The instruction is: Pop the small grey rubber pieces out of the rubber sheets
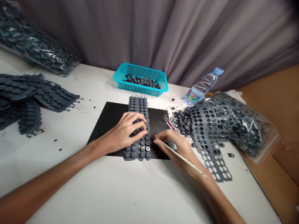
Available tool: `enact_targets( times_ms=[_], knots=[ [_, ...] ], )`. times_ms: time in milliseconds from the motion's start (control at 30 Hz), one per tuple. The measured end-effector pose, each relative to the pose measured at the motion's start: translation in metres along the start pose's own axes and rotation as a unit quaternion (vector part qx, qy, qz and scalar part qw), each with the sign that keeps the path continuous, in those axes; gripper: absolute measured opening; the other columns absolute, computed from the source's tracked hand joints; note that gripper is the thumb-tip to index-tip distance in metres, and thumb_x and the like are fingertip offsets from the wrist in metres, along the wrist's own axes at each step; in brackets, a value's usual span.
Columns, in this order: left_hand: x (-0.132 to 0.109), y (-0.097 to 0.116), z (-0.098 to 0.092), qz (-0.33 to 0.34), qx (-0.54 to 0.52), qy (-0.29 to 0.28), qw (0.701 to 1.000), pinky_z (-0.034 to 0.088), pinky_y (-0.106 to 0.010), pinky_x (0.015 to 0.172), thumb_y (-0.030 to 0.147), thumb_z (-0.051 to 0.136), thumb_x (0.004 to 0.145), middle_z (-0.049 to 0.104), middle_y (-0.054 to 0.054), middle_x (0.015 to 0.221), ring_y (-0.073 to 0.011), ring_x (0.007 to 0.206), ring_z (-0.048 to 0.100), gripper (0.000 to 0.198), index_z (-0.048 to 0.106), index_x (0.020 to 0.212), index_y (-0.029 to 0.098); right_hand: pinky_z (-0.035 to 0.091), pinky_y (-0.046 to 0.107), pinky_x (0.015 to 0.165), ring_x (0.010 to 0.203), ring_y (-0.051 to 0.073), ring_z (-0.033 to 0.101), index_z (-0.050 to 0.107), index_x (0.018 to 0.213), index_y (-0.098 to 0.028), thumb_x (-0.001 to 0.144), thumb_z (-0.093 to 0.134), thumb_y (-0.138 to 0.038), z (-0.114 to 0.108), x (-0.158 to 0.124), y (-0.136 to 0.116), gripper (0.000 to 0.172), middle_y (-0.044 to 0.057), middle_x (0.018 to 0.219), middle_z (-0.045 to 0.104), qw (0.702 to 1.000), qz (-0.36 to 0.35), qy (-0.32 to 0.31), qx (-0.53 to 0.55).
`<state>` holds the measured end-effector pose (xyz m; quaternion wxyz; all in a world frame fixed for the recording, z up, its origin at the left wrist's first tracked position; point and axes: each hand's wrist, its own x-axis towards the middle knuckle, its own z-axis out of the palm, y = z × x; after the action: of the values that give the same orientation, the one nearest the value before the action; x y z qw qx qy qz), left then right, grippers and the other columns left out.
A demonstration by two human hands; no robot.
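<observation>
We've got the rubber strip (142, 144) lengthwise on the black mat (105, 121), on the table (112, 193). Our L hand (129, 126) lies across it, palm down, fingers curled, thumb & fingertips close together; can't tell if they pinch anything. R hand (178, 143), just right of the strip, holds a thin white stick (184, 158) btwn thumb & fingers, slanting back over the wrist. Holey sheet (205, 124) to its right; blue basket (140, 88) behind the mat.
</observation>
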<state>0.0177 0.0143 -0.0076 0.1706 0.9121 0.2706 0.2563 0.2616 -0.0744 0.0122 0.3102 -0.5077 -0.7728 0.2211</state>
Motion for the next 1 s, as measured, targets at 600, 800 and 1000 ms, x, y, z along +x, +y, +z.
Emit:
enact_targets(
  times_ms=[600, 800, 1000],
  knots=[
    [-0.005, 0.013, 0.004, -0.029, 0.004, -0.017, 0.999, 0.045, -0.041, 0.106, 0.027, 0.067, 0.085, 0.063, -0.005, 0.120, -0.0244, 0.118, 0.059, 0.019, 0.062, 0.103, 0.023, 0.052, 0.033, 0.082, 0.091, 0.021, 0.062, 0.065, 0.108, -0.022, 0.104, 0.061, -0.033, 0.009, 0.006, 0.002, 0.012, 0.006, 0.099, 0.070, 0.994, -0.085, -0.049, -0.047],
    [-0.005, 0.014, 0.006, -0.033, -0.001, -0.012, 0.999, 0.044, -0.041, 0.106, 0.026, 0.069, 0.083, 0.063, -0.006, 0.120, -0.0245, 0.119, 0.058, 0.020, 0.063, 0.103, 0.023, 0.054, 0.034, 0.083, 0.095, 0.021, 0.064, 0.063, 0.117, -0.021, 0.106, 0.056, -0.027, 0.013, 0.006, 0.004, 0.014, 0.007, 0.105, 0.072, 0.990, -0.100, -0.038, -0.088],
    [-0.005, 0.012, 0.007, -0.041, -0.008, -0.016, 0.999, 0.043, -0.041, 0.107, 0.027, 0.070, 0.083, 0.062, -0.005, 0.121, -0.0243, 0.119, 0.057, 0.021, 0.063, 0.103, 0.024, 0.055, 0.034, 0.073, 0.090, 0.022, 0.063, 0.063, 0.123, -0.016, 0.109, 0.050, -0.025, 0.024, 0.006, 0.013, 0.021, 0.009, 0.103, 0.072, 0.958, -0.184, -0.012, -0.220]
  ],
)
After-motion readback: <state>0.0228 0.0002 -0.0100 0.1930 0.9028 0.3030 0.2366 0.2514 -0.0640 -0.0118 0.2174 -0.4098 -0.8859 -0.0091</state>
